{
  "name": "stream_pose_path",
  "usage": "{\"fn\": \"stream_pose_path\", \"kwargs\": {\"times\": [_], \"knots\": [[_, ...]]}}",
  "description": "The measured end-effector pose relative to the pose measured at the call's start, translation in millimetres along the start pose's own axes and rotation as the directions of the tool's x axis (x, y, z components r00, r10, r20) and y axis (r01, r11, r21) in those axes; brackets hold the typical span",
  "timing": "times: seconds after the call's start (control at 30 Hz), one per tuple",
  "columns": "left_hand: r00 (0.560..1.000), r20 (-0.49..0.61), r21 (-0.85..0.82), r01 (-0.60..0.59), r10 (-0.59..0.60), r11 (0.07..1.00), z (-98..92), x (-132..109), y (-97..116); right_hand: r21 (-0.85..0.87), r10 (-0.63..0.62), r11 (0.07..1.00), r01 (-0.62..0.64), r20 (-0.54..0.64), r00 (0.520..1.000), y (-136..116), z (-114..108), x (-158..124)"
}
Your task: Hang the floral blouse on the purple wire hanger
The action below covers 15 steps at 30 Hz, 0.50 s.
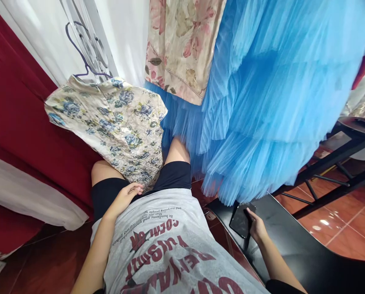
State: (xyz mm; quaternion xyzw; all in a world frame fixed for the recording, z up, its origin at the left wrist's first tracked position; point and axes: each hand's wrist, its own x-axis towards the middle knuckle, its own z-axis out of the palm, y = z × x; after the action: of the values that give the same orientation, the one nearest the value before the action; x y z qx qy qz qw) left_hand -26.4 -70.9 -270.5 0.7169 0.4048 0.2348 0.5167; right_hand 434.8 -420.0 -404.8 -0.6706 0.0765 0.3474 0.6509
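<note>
My left hand [129, 196] rests on my lap at the top of the black shorts, fingers loosely laid out and holding nothing I can see. Its fingertips are by the lower end of a cream floral top [115, 122] with blue roses, which hangs on a purple hanger [87, 65] and drapes between my knees. On the right, my right hand [258, 228] grips the edge of a dark smartphone [242, 222], thumb on the near side, other fingers mostly hidden. The phone is just over a glossy black seat [286, 237], its screen dark.
A layered blue tulle skirt [277, 102] fills the upper right, beside a hanging pink floral garment [182, 49]. Dark red fabric [26, 106] and a white drape [29, 192] hang at left. A black metal frame [332, 171] stands right on the red tiled floor [356, 228].
</note>
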Motion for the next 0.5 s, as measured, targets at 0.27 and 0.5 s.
{"fn": "stream_pose_path", "kwargs": {"times": [0.27, 0.5], "knots": [[1.000, -0.001, -0.036, 0.011, -0.011, 0.999, -1.9, 3, -10, 0.025, 0.010, 1.000, -0.011, 0.018, 1.000, -3, -3, -1], [0.999, -0.014, -0.054, 0.038, -0.039, 0.998, 0.3, 2, 1, 0.103, 0.028, 0.994, -0.029, 0.017, 0.999, 3, -7, 6]]}}
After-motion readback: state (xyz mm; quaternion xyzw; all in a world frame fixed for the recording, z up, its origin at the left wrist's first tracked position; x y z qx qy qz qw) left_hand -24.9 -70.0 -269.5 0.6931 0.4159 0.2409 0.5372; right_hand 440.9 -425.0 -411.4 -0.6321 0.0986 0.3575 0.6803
